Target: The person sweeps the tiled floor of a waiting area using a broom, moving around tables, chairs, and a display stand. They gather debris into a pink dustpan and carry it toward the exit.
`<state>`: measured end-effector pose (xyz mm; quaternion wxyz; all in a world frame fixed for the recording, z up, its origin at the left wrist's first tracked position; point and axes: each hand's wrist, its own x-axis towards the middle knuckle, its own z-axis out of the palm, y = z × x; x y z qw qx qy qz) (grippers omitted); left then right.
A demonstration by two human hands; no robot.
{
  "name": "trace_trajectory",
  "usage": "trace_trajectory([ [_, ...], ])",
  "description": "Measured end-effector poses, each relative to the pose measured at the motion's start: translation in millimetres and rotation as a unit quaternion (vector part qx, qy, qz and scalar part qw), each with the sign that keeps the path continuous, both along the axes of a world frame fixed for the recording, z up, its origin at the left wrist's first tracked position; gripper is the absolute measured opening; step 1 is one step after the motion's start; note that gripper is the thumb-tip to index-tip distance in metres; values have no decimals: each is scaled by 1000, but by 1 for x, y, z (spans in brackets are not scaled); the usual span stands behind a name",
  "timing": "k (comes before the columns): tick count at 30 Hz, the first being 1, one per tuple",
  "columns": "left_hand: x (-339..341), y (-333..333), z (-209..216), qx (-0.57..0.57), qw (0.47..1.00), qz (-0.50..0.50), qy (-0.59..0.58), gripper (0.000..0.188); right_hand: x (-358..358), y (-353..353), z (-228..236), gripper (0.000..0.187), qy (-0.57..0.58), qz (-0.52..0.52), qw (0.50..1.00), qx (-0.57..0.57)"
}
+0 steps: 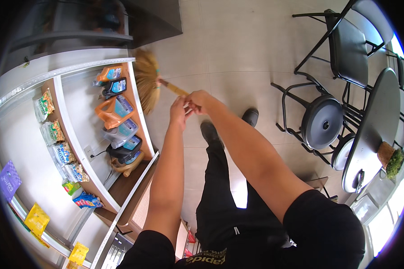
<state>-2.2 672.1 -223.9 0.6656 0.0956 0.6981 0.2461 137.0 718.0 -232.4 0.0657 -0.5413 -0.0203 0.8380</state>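
A soft straw broom with a fan of pale bristles points away from me to the left, its bristles by the end of the shelf unit. Its short yellow-brown handle runs back into my hands. My right hand is closed round the handle. Close against it, my left hand has its fingers bent at the handle's near end, partly overlapped by the right hand. Both forearms reach forward over the tiled floor, above my dark shoes.
On my left stands a shelf unit with several oil jugs and snack bags. A dark cabinet is beyond it. On my right are a black chair, a round-seated stool and a grey table holding a potted plant.
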Motion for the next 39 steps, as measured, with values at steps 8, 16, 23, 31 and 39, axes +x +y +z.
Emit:
trace_trajectory([
  [8,53,-38,37,-53,988,-99,-108,59,189,-52,43,14,-70,-84,994,-12],
  [16,66,-47,87,-46,987,-94,-125,53,359,-13,136,10,-239,10,971,20],
  [23,51,-32,120,-76,988,-116,-72,56,413,79,143,19,-332,52,939,73],
  [31,18,-31,91,-122,969,-209,-40,54,383,131,232,23,-332,6,930,158],
  [39,67,84,121,-43,966,-201,-154,47,342,121,347,47,-262,-34,959,103],
])
